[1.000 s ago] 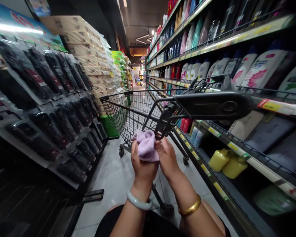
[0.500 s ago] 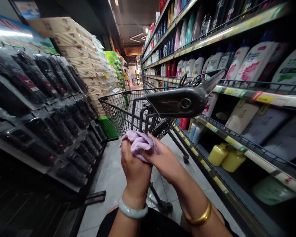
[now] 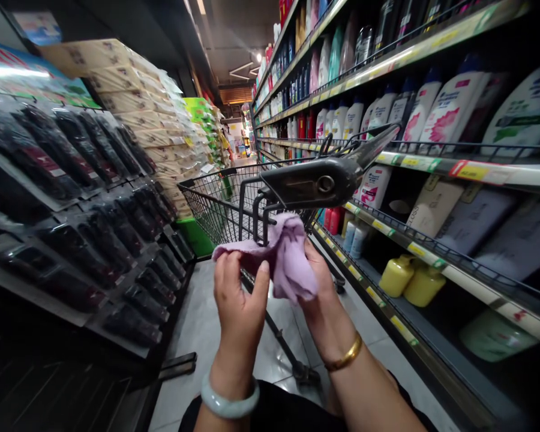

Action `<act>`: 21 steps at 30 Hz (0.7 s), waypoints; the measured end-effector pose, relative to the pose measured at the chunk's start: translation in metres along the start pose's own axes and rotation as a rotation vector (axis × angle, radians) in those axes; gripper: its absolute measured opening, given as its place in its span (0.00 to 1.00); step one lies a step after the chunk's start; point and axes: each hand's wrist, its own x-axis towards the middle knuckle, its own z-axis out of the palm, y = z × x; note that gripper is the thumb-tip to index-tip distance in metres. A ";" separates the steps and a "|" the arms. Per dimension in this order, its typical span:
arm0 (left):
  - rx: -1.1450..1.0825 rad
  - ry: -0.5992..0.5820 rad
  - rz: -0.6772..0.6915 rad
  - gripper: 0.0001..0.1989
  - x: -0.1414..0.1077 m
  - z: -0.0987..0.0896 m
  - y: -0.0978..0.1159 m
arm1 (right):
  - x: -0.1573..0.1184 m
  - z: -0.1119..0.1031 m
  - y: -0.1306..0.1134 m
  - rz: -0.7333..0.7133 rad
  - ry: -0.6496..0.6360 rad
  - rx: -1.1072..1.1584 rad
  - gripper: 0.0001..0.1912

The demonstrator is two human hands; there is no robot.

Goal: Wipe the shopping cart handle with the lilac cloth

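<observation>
A soft purple cloth point(image 3: 292, 258) is spread between my hands, just below the handle end point(image 3: 315, 183) of a black wire shopping cart point(image 3: 216, 201). My left hand point(image 3: 240, 294), with a pale bangle at its wrist, has its fingers on the cloth's left edge and its thumb raised apart. My right hand point(image 3: 321, 294), below which sits a gold bangle, holds the cloth's right side; its fingers are partly hidden behind the fabric. The cloth hangs in loose folds near the cart's bent metal bars.
Shelves with shampoo bottles point(image 3: 450, 111) and yellow jars point(image 3: 396, 276) line the right side. On the left hang packaged dark items point(image 3: 81, 240), with stacked packs point(image 3: 135, 102) behind. A cart wheel point(image 3: 305, 373) stands on the tiled floor.
The bunched cloth has been opened out and hangs wider. My hands have moved apart, and my left thumb has lifted away from the fabric.
</observation>
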 end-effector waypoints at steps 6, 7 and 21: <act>-0.103 0.049 0.088 0.13 -0.012 0.007 -0.013 | -0.024 0.026 -0.018 -0.067 -0.135 -0.003 0.45; -0.085 0.075 0.140 0.14 -0.013 0.004 -0.013 | -0.023 0.026 -0.012 -0.072 -0.145 -0.065 0.46; -0.249 0.183 -0.087 0.25 0.012 0.015 -0.014 | -0.022 0.036 -0.006 -0.240 -0.008 -0.202 0.16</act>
